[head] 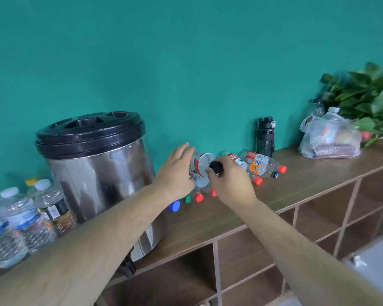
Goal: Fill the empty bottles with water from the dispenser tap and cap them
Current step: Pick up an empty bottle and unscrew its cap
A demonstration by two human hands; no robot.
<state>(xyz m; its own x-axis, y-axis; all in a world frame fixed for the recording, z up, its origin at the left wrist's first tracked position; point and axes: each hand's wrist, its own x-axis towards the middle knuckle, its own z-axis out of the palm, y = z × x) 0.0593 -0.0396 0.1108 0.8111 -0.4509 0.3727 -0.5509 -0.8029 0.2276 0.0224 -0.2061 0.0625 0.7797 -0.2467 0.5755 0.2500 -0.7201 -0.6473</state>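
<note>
Centre frame: your left hand (177,171) grips the bottle (200,165) sideways, your right hand (230,184) pinches its black cap (216,166); hold the body steady, twist only the cap.

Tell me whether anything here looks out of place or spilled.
The empty bottles lie on their sides on the shelf top, right of the dispenser, while the water bottles left of it stand upright. No spill shows.
</note>
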